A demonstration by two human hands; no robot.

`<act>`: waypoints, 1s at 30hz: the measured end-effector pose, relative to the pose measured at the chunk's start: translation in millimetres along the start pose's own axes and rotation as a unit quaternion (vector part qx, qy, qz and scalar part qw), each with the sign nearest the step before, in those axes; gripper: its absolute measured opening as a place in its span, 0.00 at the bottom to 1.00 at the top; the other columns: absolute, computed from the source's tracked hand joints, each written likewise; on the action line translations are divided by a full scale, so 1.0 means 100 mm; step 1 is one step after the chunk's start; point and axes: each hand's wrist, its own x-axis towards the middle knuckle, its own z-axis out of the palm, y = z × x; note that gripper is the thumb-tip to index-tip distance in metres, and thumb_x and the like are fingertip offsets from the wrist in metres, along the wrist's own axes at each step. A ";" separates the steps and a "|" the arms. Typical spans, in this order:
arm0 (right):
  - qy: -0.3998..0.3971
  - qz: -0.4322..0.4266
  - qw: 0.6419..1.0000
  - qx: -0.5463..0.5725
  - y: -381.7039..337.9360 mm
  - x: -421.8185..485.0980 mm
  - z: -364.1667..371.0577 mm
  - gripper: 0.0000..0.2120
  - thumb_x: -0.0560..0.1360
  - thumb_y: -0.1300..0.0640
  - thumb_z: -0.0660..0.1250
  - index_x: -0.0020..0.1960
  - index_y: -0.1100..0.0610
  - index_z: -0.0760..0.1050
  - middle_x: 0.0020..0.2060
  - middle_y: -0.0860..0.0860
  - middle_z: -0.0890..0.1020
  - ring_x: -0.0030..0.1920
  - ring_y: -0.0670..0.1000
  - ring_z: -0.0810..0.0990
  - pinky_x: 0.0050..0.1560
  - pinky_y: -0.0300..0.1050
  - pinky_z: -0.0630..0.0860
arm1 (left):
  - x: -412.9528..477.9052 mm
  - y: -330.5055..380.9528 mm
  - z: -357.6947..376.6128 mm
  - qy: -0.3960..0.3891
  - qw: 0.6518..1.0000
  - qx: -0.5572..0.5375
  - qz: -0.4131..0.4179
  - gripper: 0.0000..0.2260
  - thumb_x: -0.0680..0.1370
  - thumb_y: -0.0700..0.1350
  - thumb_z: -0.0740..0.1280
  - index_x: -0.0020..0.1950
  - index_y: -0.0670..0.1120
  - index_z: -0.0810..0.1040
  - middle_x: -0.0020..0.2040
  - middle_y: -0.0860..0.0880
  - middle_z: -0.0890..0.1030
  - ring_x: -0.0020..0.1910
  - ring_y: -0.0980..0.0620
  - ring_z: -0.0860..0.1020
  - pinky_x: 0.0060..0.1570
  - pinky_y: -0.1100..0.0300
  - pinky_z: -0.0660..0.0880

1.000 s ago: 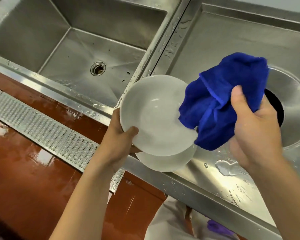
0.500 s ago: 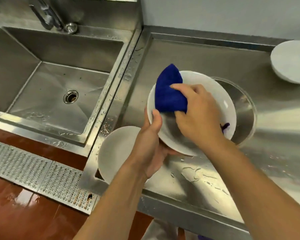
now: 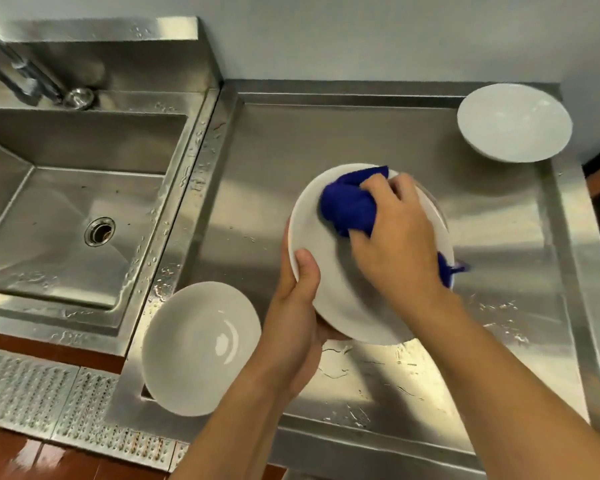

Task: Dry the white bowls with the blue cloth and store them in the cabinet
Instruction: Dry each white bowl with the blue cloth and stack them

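My left hand (image 3: 297, 306) grips the near-left rim of a white bowl (image 3: 329, 289), thumb over the edge, holding it tilted above the steel counter. Inside it my right hand (image 3: 395, 237) presses a bunched blue cloth (image 3: 349, 206) against the upper part of the bowl; a cloth corner pokes out at the bowl's right rim. A second white bowl (image 3: 194, 344) sits at the counter's front-left corner, overhanging the edge. A third white bowl (image 3: 513, 123) rests at the back right of the counter.
The steel counter (image 3: 499, 254) carries water drops near its front. A deep sink basin (image 3: 84, 216) with a drain lies to the left, a tap (image 3: 21, 74) behind it. A perforated metal grate (image 3: 32, 393) runs along the wet reddish floor below.
My right hand has brought the cloth from beside the bowl into it and is rubbing inside. The view has risen, showing the second bowl set down on the counter and a third at the back right.
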 end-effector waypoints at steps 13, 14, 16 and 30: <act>-0.020 0.017 0.998 -0.060 0.25 0.06 -0.15 0.13 0.75 0.61 0.70 0.58 0.59 0.76 0.57 0.55 0.77 0.50 0.59 0.79 0.45 0.45 0.70 | 0.04 -0.08 0.04 0.030 0.999 0.018 0.023 0.23 0.79 0.68 0.61 0.74 0.74 0.68 0.69 0.56 0.82 0.62 0.52 0.85 0.43 0.51 0.84; -0.012 0.012 1.000 0.008 0.13 0.11 -0.08 0.12 0.75 0.61 0.70 0.59 0.59 0.76 0.57 0.55 0.79 0.51 0.57 0.79 0.47 0.44 0.70 | 0.05 -0.08 0.06 0.030 0.999 0.009 0.020 0.24 0.78 0.69 0.63 0.75 0.72 0.69 0.69 0.55 0.83 0.61 0.52 0.85 0.42 0.52 0.84; -0.065 0.011 0.989 0.134 -0.10 0.10 0.02 0.07 0.77 0.58 0.70 0.55 0.54 0.78 0.50 0.50 0.83 0.47 0.51 0.80 0.45 0.37 0.71 | 0.10 -0.02 0.06 0.043 0.999 0.006 0.027 0.28 0.77 0.70 0.64 0.77 0.67 0.69 0.69 0.52 0.83 0.63 0.51 0.85 0.44 0.53 0.85; -0.062 -0.034 0.990 0.119 -0.23 0.22 0.04 0.05 0.77 0.56 0.69 0.53 0.53 0.77 0.49 0.52 0.82 0.47 0.55 0.80 0.45 0.45 0.70 | 0.09 0.08 0.10 0.107 0.990 -0.004 0.092 0.24 0.80 0.65 0.60 0.76 0.64 0.72 0.68 0.52 0.84 0.63 0.51 0.85 0.48 0.51 0.86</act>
